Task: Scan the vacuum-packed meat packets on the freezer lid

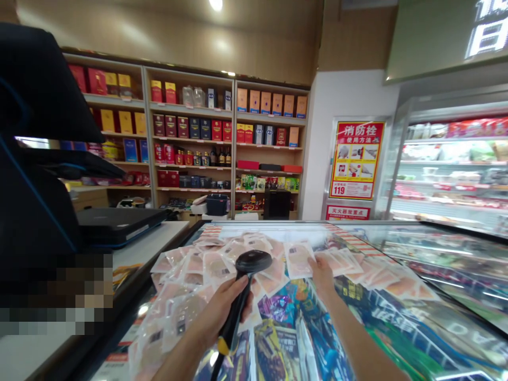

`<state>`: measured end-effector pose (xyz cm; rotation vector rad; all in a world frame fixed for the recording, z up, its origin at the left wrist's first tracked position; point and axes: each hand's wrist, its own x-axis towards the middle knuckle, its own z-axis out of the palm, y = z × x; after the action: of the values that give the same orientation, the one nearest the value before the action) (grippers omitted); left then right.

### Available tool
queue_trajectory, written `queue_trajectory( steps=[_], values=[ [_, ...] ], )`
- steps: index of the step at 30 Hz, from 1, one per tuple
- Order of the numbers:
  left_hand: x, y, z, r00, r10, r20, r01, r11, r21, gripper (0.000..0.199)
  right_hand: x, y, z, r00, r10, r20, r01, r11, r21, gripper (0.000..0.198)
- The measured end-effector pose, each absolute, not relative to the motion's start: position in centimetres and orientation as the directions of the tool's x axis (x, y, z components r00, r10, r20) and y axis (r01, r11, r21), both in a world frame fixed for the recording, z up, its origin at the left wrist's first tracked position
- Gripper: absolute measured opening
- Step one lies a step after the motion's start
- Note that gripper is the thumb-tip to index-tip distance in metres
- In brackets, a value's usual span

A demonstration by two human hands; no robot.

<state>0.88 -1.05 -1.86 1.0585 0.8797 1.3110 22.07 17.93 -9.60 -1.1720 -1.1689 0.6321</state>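
Observation:
My left hand [234, 296] is wrapped round the handle of a black barcode scanner [254, 260], its head pointing away from me over the packets. A yellow patch marks the base of the handle, where a cable runs down. My right hand [323, 270] pinches the right edge of a flat, clear packet [298, 258] with pale contents. Many similar packets [218, 264] overlap in a loose spread to the left, some with printed barcode labels. A fanned row of packets [381, 272] lies to the right. All rest on the freezer's glass top [270, 228].
Through the glass, colourful bagged goods [286, 344] show below. A black checkout terminal [39, 159] and a flat black device [119, 225] stand at left. Shelves of boxed goods [190, 127] line the back wall. A lit refrigerated display [452, 174] is at right, beside a red fire-hydrant sign [357, 159].

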Motion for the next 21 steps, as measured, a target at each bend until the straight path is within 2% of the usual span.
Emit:
queue_trajectory(
  steps=[6,15,18,21],
  values=[
    [1.2,-1.5,-1.7,0.082,0.996,0.044,-0.305,-0.017,0.952,0.031,21.7,17.7,-9.5,0.312,0.895,0.32,0.089,0.308,-0.947,0.028],
    [1.7,-1.8,-1.4,0.101,0.994,0.048,-0.275,-0.019,0.961,0.029,21.7,17.7,-9.5,0.333,0.875,0.352,0.125,0.329,-0.936,0.029],
    [1.4,-1.7,-1.4,0.079,0.995,0.06,-0.294,-0.034,0.955,0.029,22.2,18.1,-9.4,0.365,0.858,0.361,0.202,0.305,-0.931,0.03],
    [1.0,-1.5,-1.3,0.043,0.997,0.062,-0.317,-0.045,0.947,0.028,23.2,18.1,-8.8,0.398,0.82,0.412,0.366,0.269,-0.891,0.029]
  ],
)
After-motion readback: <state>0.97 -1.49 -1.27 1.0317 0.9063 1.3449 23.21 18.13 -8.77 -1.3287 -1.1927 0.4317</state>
